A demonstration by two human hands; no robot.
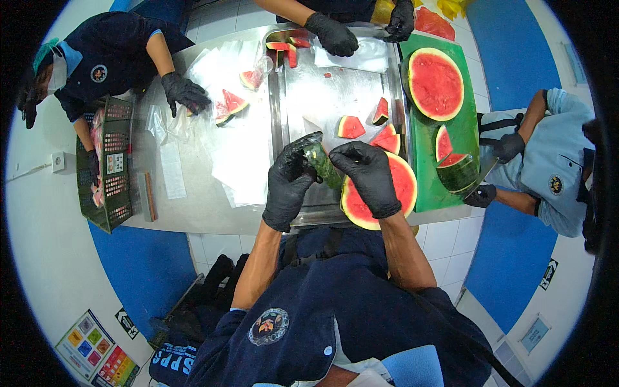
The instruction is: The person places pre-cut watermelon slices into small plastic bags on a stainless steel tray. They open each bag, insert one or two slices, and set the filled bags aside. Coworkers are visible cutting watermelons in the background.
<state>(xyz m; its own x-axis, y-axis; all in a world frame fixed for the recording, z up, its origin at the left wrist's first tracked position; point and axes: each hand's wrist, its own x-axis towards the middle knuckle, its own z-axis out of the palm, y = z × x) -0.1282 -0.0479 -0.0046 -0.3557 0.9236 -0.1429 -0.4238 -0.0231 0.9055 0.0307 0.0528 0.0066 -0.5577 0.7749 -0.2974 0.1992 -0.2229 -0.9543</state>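
Note:
My left hand (292,181), in a black glove, holds a watermelon wedge (323,166) in a clear plastic bag, its green rind showing. My right hand (370,176), gloved too, has thumb and fingers pinched together at the bag's right side; whether they grip its film is hard to tell. Under my right hand lies a halved watermelon (405,181), cut side up, at the near right of the steel tray (314,215). Loose wedges (351,127) rest beyond it in the tray. White and clear plastic bags (242,169) lie spread to the left, with bagged wedges (232,101) on them.
At the right a co-worker holds a knife (485,176) by a cut melon piece (456,174) on a green cutting board (423,193). Another co-worker's gloved hands are across the tray. A third reaches into a green plastic crate (117,191) at the left and over the table.

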